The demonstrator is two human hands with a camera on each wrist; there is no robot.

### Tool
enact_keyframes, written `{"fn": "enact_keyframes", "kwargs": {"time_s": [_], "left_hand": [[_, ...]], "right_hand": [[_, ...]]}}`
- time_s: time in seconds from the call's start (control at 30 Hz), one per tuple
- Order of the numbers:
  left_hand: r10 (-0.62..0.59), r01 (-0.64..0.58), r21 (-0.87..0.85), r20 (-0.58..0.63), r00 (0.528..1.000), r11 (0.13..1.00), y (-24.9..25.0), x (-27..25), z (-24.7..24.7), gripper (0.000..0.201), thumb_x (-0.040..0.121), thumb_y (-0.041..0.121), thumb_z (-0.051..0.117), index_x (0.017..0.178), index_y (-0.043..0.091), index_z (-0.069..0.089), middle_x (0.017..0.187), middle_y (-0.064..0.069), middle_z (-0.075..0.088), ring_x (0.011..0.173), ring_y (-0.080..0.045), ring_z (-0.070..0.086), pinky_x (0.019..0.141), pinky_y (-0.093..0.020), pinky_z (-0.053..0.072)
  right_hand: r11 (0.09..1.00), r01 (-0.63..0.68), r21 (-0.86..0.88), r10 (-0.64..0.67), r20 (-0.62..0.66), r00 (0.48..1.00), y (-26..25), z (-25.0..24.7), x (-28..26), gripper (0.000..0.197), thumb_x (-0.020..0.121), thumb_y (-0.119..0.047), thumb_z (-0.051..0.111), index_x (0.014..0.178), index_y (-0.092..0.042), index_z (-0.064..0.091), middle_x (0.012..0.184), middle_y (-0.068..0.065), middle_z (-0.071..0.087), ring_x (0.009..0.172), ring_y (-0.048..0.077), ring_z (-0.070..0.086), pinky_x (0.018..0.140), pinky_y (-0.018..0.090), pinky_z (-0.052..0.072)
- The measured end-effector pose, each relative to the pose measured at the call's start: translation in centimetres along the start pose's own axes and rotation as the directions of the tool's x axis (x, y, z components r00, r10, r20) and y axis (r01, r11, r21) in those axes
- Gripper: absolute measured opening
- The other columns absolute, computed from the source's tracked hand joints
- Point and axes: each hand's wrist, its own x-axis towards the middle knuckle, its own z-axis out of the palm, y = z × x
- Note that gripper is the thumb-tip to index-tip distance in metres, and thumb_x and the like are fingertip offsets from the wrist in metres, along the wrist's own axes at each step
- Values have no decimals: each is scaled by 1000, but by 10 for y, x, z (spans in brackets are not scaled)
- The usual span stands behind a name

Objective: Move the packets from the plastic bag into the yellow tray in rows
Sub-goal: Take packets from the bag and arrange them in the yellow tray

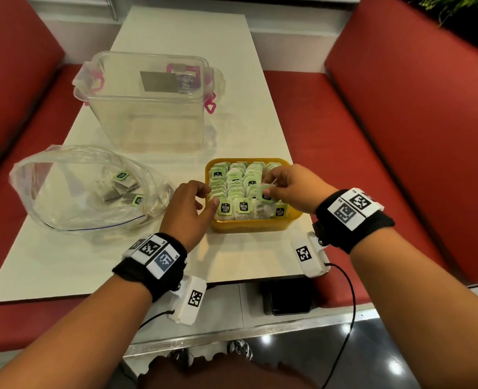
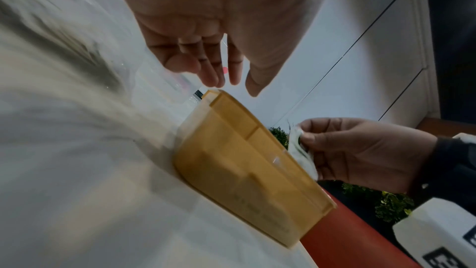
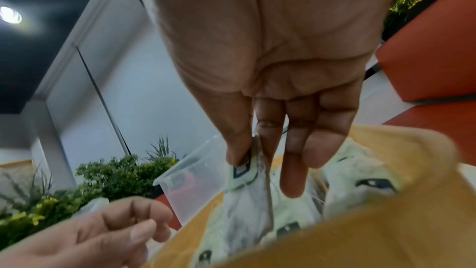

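The yellow tray (image 1: pixel 249 225) sits near the table's front edge, filled with rows of green-tagged tea packets (image 1: pixel 233 186). My right hand (image 1: pixel 285 184) hovers over the tray's right side and pinches one packet (image 1: pixel 265 198) between thumb and forefinger; the right wrist view shows that packet (image 3: pixel 247 182) hanging from the pinch above the tray (image 3: pixel 360 237). My left hand (image 1: pixel 193 204) rests at the tray's left rim, fingers loosely curled, holding nothing; in the left wrist view it (image 2: pixel 221 72) hangs just above the tray's corner (image 2: pixel 231 150). The clear plastic bag (image 1: pixel 72 189) lies to the left with a few packets (image 1: pixel 122 189) inside.
A big clear storage box (image 1: pixel 148 108) with pink latches stands behind the tray and bag. Red bench seats (image 1: pixel 400 136) flank the white table (image 1: pixel 78 262). A dark device (image 1: pixel 288 299) lies on the ledge below the table's front edge.
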Motion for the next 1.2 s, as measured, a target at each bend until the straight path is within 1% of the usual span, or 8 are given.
{"fn": "enact_keyframes", "kwargs": {"time_s": [0.1,0.33,0.53,0.73,0.9,1.0,1.1,1.2], "left_hand": [[-2,2,3,-4,1000,1000,0,0,0,22,90,28,64,108,20,53,108,2,51,80,-12,56,64,-17,40],[-37,37,-14,12,999,999,-1,-1,0,27,90,22,64,113,17,51,106,-1,52,70,-6,53,60,-13,37],[-57,57,-14,13,998,998,1,-2,-2,28,90,20,64,114,17,50,107,-1,52,64,-6,52,59,-13,38],[-11,10,-38,-31,999,999,17,4,-21,24,89,20,64,109,23,50,107,0,54,65,-4,51,64,-15,39],[82,-83,-2,-99,992,997,35,6,-58,18,90,23,63,106,23,55,109,6,50,78,1,55,66,-6,37],[188,-167,127,-175,967,978,35,10,-101,10,90,27,62,100,26,61,106,8,48,81,-2,53,69,-5,34],[261,-171,363,-216,941,916,21,12,-151,9,90,33,62,96,28,67,106,4,52,95,-20,51,80,-23,35],[182,22,592,-284,941,806,-4,5,-193,13,87,43,64,88,33,71,120,2,55,117,-32,41,88,-45,32]], "right_hand": [[991,-31,-130,40,72,997,5,9,-2,11,88,-24,66,99,-20,65,72,-8,61,62,6,57,55,20,42],[988,-64,-142,72,52,996,7,24,2,21,87,-23,68,106,-15,65,78,-4,56,74,16,55,58,21,39],[976,-90,-197,90,-10,996,7,23,4,35,80,-24,74,112,-18,62,97,0,59,85,15,55,71,24,41],[973,-59,-225,52,-40,998,-1,20,12,33,80,-28,74,110,-19,62,92,-1,61,71,10,54,55,20,37],[970,73,-232,-87,-51,995,-42,29,20,24,84,-31,69,105,-19,65,92,-3,62,71,7,50,62,23,36],[954,248,-168,-263,-73,962,-83,46,21,17,87,-26,65,103,-21,67,89,-9,61,68,0,48,68,21,36],[894,431,-118,-438,-35,898,-127,74,20,15,88,-23,64,102,-20,67,86,-10,58,73,7,53,69,22,40],[834,549,-60,-551,-31,834,-163,105,22,15,90,-18,62,103,-16,68,89,-4,62,79,10,59,72,22,45]]}}
